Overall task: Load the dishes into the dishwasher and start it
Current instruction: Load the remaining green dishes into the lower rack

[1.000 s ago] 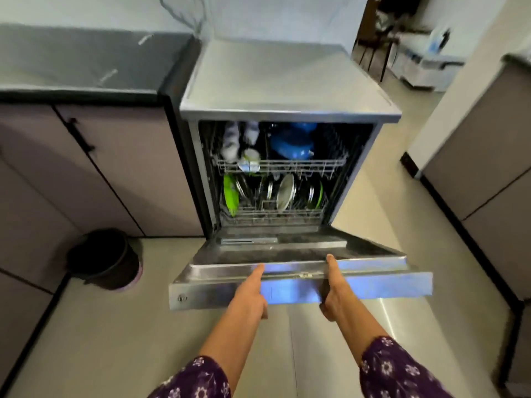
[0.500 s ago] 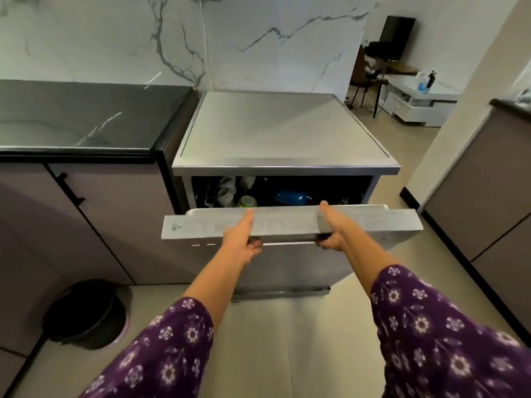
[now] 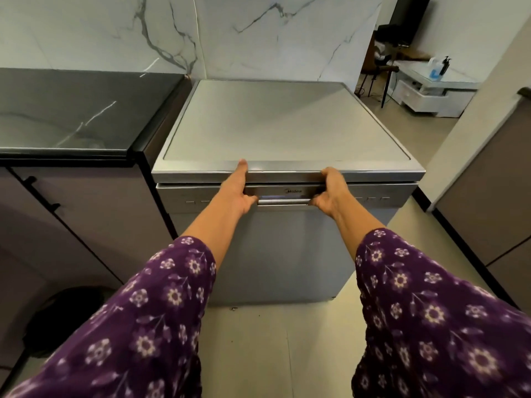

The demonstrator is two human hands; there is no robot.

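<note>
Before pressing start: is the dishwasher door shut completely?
Shut. The door stands upright, flush under the top; no racks show. Latched: cannot tell.

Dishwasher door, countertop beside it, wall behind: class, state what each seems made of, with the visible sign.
Dishwasher door: likely brushed stainless steel or a steel-look coating; grey, satin sheen with soft reflections.
Countertop: dark polished stone or a stone-look slab; glossy, white veins, mirrored light.
Wall: white marble or marble-look panels; grey veining, a vertical seam.
</note>
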